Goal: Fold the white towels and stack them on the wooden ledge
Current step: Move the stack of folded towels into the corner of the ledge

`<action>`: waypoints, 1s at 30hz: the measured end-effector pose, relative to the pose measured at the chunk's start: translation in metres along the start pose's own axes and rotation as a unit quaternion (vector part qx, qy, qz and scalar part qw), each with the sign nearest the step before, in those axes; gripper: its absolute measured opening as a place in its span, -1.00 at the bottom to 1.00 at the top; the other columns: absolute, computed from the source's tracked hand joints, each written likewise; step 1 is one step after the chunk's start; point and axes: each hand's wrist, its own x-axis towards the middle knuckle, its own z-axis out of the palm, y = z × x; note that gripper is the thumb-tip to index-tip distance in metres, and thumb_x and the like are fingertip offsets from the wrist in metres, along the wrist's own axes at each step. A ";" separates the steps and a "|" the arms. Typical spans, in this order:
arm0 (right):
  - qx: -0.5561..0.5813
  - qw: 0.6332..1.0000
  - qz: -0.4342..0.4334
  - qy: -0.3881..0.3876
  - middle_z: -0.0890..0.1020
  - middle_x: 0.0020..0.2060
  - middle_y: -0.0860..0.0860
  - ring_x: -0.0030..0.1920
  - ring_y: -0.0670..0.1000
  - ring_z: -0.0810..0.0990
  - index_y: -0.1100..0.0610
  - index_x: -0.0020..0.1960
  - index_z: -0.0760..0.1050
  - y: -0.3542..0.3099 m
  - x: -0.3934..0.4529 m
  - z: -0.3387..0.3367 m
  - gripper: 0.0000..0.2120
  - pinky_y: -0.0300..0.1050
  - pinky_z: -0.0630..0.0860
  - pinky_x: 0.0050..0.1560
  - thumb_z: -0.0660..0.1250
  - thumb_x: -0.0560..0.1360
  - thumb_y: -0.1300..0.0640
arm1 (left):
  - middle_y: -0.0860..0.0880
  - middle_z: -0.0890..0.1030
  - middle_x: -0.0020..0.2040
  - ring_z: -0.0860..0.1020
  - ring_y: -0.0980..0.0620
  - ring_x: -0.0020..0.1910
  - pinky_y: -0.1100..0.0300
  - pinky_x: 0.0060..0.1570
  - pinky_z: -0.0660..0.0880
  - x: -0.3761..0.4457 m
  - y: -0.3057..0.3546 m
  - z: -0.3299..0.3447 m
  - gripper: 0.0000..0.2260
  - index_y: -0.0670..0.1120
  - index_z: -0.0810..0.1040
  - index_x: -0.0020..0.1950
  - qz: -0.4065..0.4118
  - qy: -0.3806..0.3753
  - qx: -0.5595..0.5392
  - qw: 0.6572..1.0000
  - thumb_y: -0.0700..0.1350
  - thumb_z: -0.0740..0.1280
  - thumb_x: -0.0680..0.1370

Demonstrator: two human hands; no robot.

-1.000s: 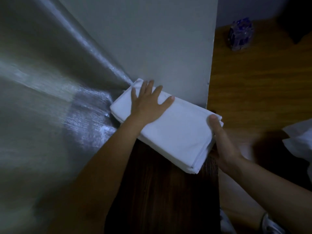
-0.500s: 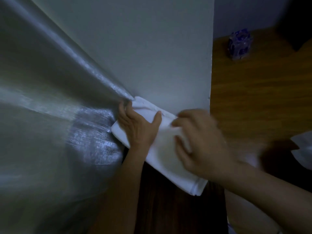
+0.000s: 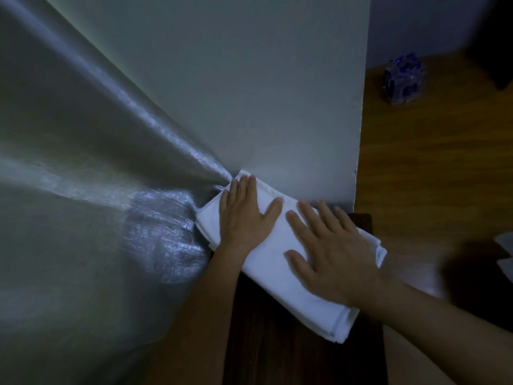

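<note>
A folded white towel stack (image 3: 280, 279) lies on the dark wooden ledge (image 3: 277, 351), its far end pushed into the corner where the wall meets the curtain. My left hand (image 3: 245, 215) presses flat on the stack's far left part, fingers straight. Palm down, my right hand (image 3: 330, 251) rests on the stack's middle and right part with its fingers spread. The stack's near right corner juts past the ledge's edge.
A shiny grey curtain (image 3: 97, 204) fills the left side. A pale wall (image 3: 249, 93) rises behind the towel. To the right lies a wooden floor (image 3: 433, 168) with a blue patterned packet (image 3: 402, 79). More white cloth (image 3: 503, 251) shows at the right edge.
My right hand left the towel's right end, swept across the top and now lies flat on it. The left hand shifted toward the corner and flattened. The view moved a little.
</note>
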 end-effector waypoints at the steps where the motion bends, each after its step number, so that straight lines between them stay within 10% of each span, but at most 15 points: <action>1: 0.008 1.000 -0.002 0.001 0.14 0.64 0.10 0.63 0.17 0.10 0.01 0.66 0.08 0.007 -0.007 -0.001 -0.30 0.18 0.09 0.58 -0.12 0.63 -0.33 | -0.03 0.11 0.65 0.01 0.00 0.63 0.01 0.59 -0.12 0.000 -0.001 0.001 -0.14 -0.05 0.08 0.64 0.000 0.001 0.002 1.000 0.47 -0.04 0.49; 7: 0.115 0.993 -0.026 0.011 0.42 0.51 0.10 0.45 0.09 0.46 -0.02 0.59 0.28 0.052 -0.028 -0.018 -0.40 0.10 0.47 0.37 0.09 0.63 -0.24 | -0.03 0.19 0.63 0.08 0.00 0.62 0.01 0.59 -0.04 -0.002 0.003 -0.016 -0.22 -0.06 0.20 0.61 -0.020 -0.014 -0.063 0.998 0.38 0.20 0.53; 11: 0.466 0.882 0.066 0.029 0.63 0.28 -0.12 0.28 -0.19 0.59 -0.13 0.39 0.48 0.091 -0.026 -0.024 -0.62 0.02 0.56 0.32 0.39 0.60 0.10 | -0.15 0.37 0.53 0.29 -0.14 0.54 -0.12 0.52 0.23 -0.053 0.006 -0.032 -0.52 -0.14 0.41 0.48 -0.074 0.191 -0.244 0.948 -0.04 0.36 0.60; 16: 0.559 0.805 0.125 -0.151 0.52 0.39 -0.23 0.43 -0.13 0.46 -0.18 0.46 0.44 0.109 -0.004 -0.016 -0.45 -0.11 0.42 0.36 0.29 0.50 -0.30 | 0.10 0.23 0.59 0.30 0.15 0.51 -0.09 0.50 0.29 -0.183 0.082 0.005 -0.23 0.20 0.13 0.58 -0.317 0.195 -0.545 0.751 0.25 0.39 0.44; 22: 0.609 0.751 0.118 -0.225 0.58 0.38 0.08 0.40 0.12 0.53 0.16 0.44 0.50 0.121 0.008 0.010 -0.54 0.11 0.35 0.50 0.30 0.62 -0.05 | -0.12 0.53 0.41 0.51 -0.16 0.38 -0.18 0.43 0.37 -0.205 0.130 0.044 -0.34 -0.05 0.38 0.53 -0.334 0.111 -0.794 0.495 0.17 0.41 0.49; 27: 0.622 0.750 0.148 -0.170 0.53 0.42 -0.02 0.40 -0.01 0.51 0.09 0.51 0.42 0.113 0.004 0.014 -0.18 -0.05 0.32 0.51 0.46 0.36 -0.27 | -0.16 0.62 0.30 0.60 -0.14 0.26 -0.07 0.26 0.52 -0.194 0.149 0.053 -0.57 -0.10 0.58 0.37 -0.321 0.193 -0.827 0.419 0.09 0.36 0.57; 30: 0.614 0.752 0.123 -0.205 0.58 0.38 0.01 0.37 0.01 0.56 0.10 0.48 0.45 0.114 0.009 0.018 -0.41 -0.05 0.41 0.44 0.32 0.57 -0.21 | -0.17 0.59 0.33 0.56 -0.17 0.31 -0.13 0.34 0.47 -0.191 0.153 0.054 -0.52 -0.11 0.53 0.42 -0.307 0.206 -0.828 0.421 0.11 0.35 0.58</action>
